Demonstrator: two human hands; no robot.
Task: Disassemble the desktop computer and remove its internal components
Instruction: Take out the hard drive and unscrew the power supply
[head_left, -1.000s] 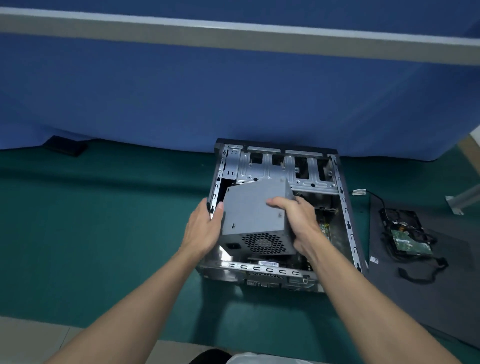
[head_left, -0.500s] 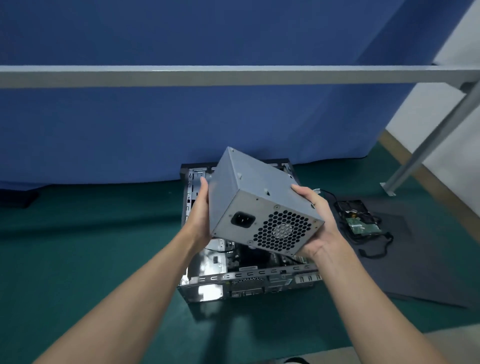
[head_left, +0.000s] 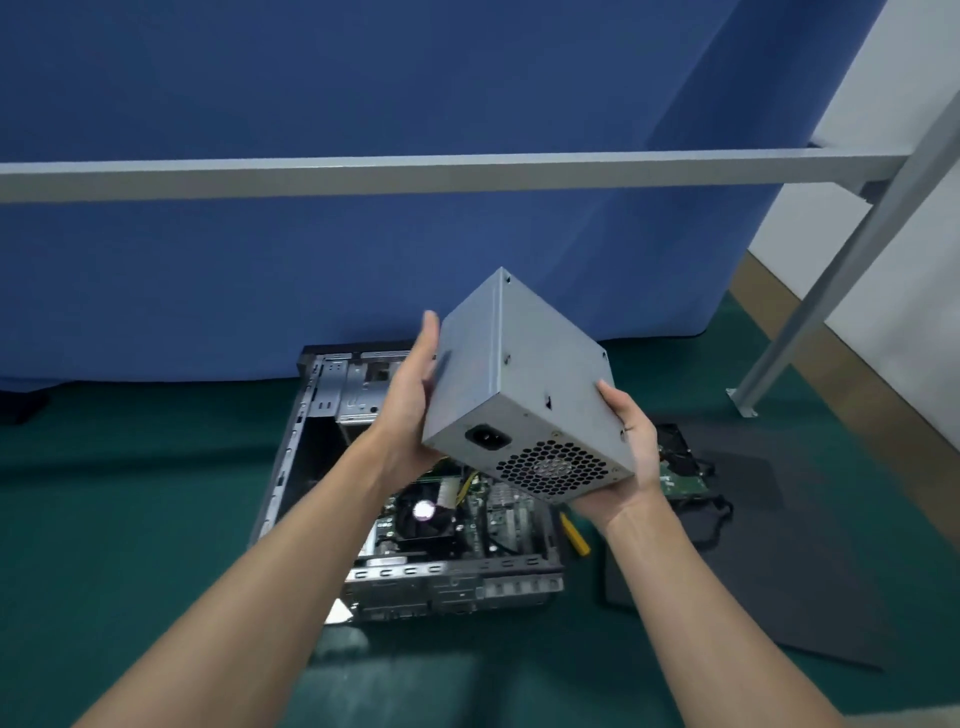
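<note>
**Power supply held in the air over the open case**

The grey sheet-metal, box-shaped power supply (head_left: 519, 374) is held tilted in the air above the open case, touching only the two hands. Its face with the black mains socket and honeycomb fan grille is turned toward the camera and downward.

Left hand (head_left: 408, 410): palm flat on the box's left side, fingers (head_left: 430, 332) straight and pointing up, pressing rather than wrapped.

Right hand (head_left: 631, 457): cradles the lower right corner, with the thumb laid on the right face. The other fingers are under the box, hidden.

Below, the silver-and-black steel desktop computer case (head_left: 291, 467) lies on its side, open, on the green-covered counter (head_left: 130, 519). A black cooler fan (head_left: 423, 514) shows on the green board inside.

A yellow-handled tool (head_left: 575, 535) lies just beside the case's right wall. Further right, a dark grey mat (head_left: 779, 571) carries a hard drive (head_left: 680, 480), green circuit board up, with black cables.

Behind are a blue cloth partition (head_left: 363, 260) and a grey metal rail (head_left: 467, 171).
</note>
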